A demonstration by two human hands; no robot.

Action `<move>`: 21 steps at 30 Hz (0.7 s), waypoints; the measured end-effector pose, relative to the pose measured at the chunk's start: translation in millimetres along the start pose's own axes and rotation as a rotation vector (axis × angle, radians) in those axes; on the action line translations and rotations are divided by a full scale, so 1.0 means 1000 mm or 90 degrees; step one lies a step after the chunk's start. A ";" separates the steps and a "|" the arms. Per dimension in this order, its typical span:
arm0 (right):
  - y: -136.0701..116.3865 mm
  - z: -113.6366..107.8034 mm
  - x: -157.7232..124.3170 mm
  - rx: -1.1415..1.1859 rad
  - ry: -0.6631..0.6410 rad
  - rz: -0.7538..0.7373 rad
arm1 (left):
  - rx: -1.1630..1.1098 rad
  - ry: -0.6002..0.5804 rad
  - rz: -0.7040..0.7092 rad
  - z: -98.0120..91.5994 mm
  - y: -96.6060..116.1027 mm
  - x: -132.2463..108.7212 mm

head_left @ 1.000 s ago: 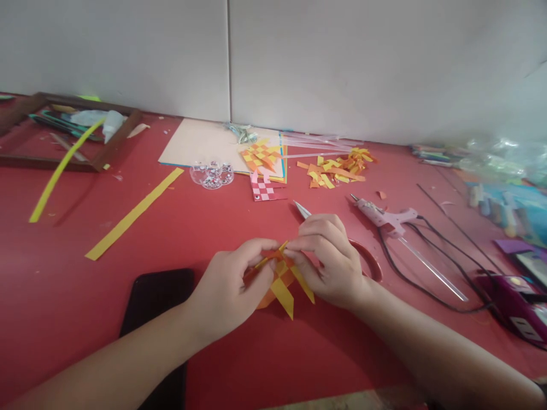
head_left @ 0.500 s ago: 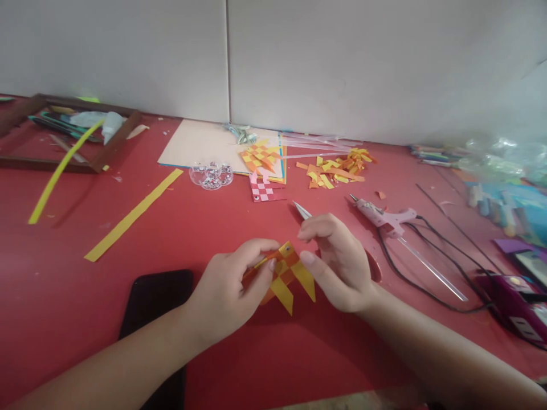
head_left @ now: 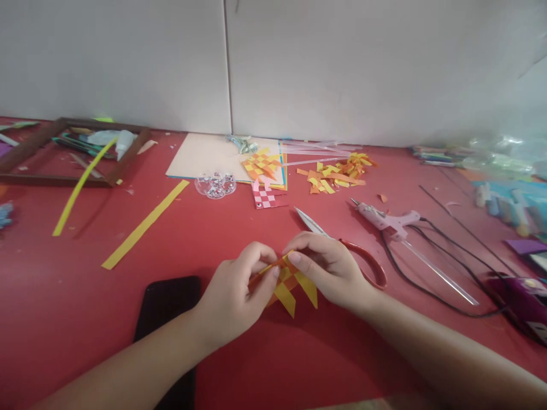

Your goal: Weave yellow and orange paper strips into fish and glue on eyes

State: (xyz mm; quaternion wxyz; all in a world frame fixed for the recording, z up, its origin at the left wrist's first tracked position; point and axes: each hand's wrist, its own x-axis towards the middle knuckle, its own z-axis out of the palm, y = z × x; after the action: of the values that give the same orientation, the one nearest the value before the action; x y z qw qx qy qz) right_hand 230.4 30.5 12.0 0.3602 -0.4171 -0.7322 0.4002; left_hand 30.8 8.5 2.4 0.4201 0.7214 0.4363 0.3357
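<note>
Between my two hands is a woven paper fish (head_left: 287,283) in orange and yellow checks, its yellow strip ends pointing down toward me. My left hand (head_left: 242,290) pinches its left side between thumb and fingers. At the top corner, my right hand (head_left: 327,267) closes thumb and fingertips on the paper, covering the eye that sits there. Just beyond my right hand lie scissors (head_left: 372,263) with red handles, blades pointing away to the left. A black phone (head_left: 168,302) rests partly under my left forearm.
A pink glue gun (head_left: 391,221) with its cord lies right. Further back are a pink checked paper fish (head_left: 265,199), another orange-yellow fish (head_left: 260,165), paper scraps (head_left: 342,173) and a case of googly eyes (head_left: 215,185). Left are a yellow strip (head_left: 145,225) and a brown frame (head_left: 143,136).
My right hand has come in from beside the fish and now pinches its top corner, over the eye. The left hand keeps its hold. The camera view has shifted slightly.
</note>
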 end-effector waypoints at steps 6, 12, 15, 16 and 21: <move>0.001 0.003 0.000 -0.007 0.024 0.019 | -0.017 -0.003 -0.038 -0.001 0.000 0.002; -0.004 0.004 0.000 0.008 0.002 0.032 | -0.045 0.001 -0.052 -0.002 0.000 0.001; -0.005 0.004 0.000 -0.040 0.021 0.000 | -0.047 -0.008 -0.055 -0.002 0.000 0.002; -0.004 0.004 0.000 -0.044 0.022 -0.005 | -0.047 -0.010 -0.055 -0.001 0.000 0.002; -0.004 0.005 0.000 -0.025 0.021 0.014 | -0.032 -0.016 -0.055 -0.002 0.001 0.003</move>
State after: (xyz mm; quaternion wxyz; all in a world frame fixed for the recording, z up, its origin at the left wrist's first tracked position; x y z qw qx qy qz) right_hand 224.9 27.8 13.1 0.3593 -0.4387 -0.7293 0.3829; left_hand 30.8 11.3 4.5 0.4577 0.6952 0.4529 0.3195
